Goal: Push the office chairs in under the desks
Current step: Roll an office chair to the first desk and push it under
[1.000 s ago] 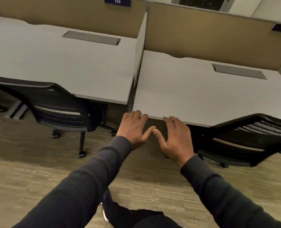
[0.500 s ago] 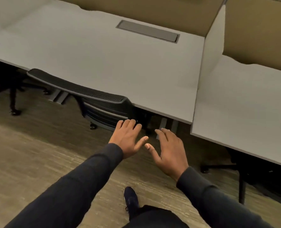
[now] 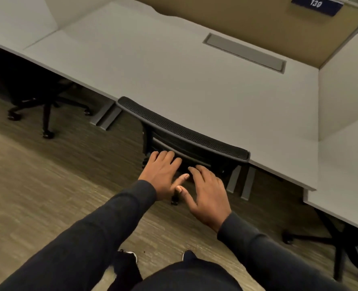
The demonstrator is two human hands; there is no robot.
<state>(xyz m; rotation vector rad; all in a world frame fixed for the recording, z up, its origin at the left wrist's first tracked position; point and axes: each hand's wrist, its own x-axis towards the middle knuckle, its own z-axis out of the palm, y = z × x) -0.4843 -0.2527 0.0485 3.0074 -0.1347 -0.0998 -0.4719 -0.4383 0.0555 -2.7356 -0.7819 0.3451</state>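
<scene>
Hands moved forward: left hand (image 3: 163,175), right hand (image 3: 208,193) flat on chair (image 3: 184,131) back, grip apart.

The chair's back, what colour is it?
Black, with a fine mesh pattern along the chair's back, seen in the head view.

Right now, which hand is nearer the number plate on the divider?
Right. The right hand is low on the chair back, on the side toward the number plate; the left hand sits farther left.

Single head-worn view, forward and down, close over desk (image 3: 195,85) edge
</scene>
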